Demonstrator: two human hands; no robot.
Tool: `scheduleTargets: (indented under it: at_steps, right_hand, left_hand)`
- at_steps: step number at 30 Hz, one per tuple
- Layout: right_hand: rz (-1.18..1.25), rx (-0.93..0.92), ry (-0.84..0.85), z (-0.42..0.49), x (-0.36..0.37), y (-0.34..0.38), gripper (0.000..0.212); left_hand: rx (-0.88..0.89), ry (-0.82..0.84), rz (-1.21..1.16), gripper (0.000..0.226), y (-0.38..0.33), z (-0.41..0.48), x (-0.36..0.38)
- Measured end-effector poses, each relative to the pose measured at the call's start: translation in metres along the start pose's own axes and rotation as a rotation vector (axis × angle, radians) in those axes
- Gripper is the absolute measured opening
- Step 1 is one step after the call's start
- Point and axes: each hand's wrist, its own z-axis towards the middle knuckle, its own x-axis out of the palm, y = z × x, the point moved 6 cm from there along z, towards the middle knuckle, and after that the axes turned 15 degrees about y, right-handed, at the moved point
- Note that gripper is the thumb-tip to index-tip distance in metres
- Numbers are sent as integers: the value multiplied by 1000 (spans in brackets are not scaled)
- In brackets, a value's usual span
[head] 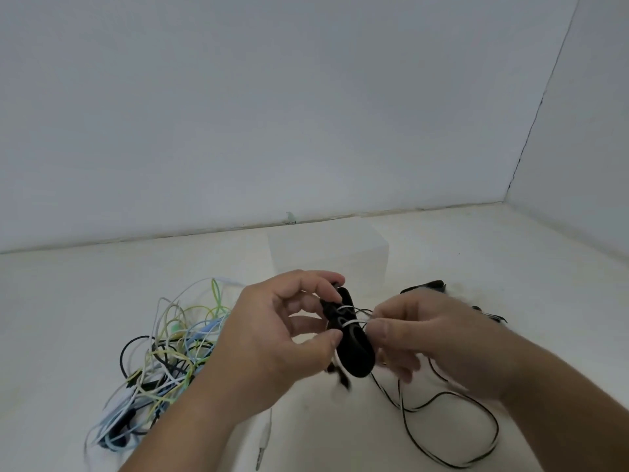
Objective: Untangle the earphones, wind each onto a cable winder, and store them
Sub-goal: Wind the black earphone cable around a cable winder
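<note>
White tabletop (pixel 476 253); left hand (pixel 272 335), fingers clamped on black winder (pixel 355 352); right hand (pixel 435 338), fingers pinching cable (pixel 352 322).

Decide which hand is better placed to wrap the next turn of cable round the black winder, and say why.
The right hand: it pinches the cable right beside the winder, while the left hand is occupied gripping the winder.

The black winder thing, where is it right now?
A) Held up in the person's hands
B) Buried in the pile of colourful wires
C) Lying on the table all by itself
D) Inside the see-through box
A: the left hand grips the black winder above the table, while the right hand pinches the cable beside it.
</note>
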Motion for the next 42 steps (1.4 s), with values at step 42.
scheduleTargets:
  at_steps: [42]
  right_hand:
    - [771,-186,-267,-3,-5,21,18]
  left_hand:
    - [-116,-264,-527,29,22,2,-2]
